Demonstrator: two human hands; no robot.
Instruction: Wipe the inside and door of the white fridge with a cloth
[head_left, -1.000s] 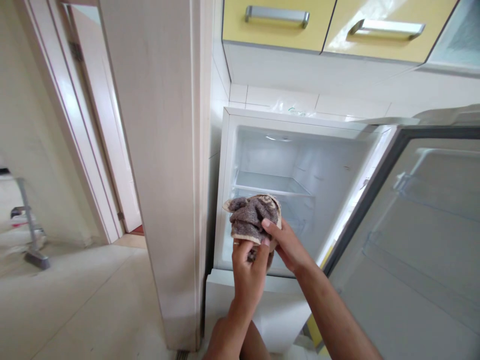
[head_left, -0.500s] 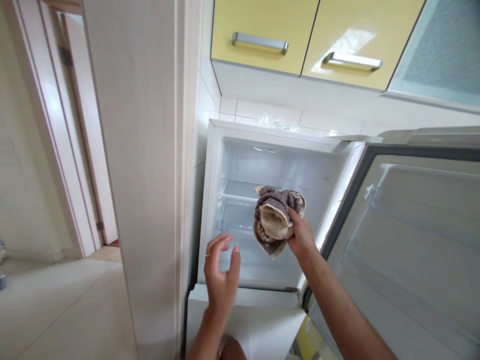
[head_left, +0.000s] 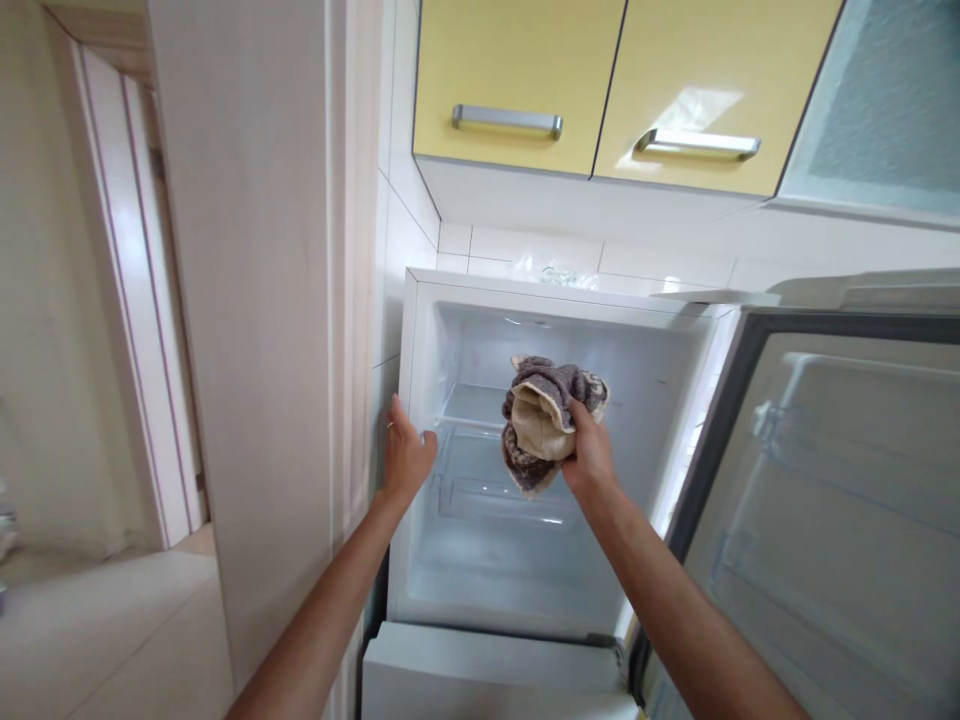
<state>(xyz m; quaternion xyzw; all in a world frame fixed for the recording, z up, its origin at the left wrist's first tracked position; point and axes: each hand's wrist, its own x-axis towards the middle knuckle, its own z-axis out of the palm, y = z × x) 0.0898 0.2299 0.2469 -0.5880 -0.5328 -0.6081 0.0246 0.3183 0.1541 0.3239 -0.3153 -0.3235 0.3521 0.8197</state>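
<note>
My right hand [head_left: 590, 450] is closed around a bunched brown and beige cloth [head_left: 541, 425], held up in front of the fridge's interior. The cloth has a pale edge and hangs in folds, hiding part of the glass shelf [head_left: 474, 403]. At the left edge of the open refrigerator [head_left: 411, 370] is my left hand [head_left: 407, 457]. Its thumb is spread from its fingers around that edge, and it holds nothing loose; whether it presses on the edge I cannot tell. Inside the fridge, below the shelf, there is a clear drawer [head_left: 480, 495].
The fridge door [head_left: 847, 520] stands wide open on the right, with clear racks on its inside. Yellow cabinets [head_left: 517, 60] with metal handles hang above. A plastic bag [head_left: 566, 277] lies on the fridge top. A pale door frame [head_left: 262, 300] stands close on the left.
My left hand has moved left and up from in front of the opening to the fridge's left edge. The cloth stays in my right hand. The view has tilted slightly upward.
</note>
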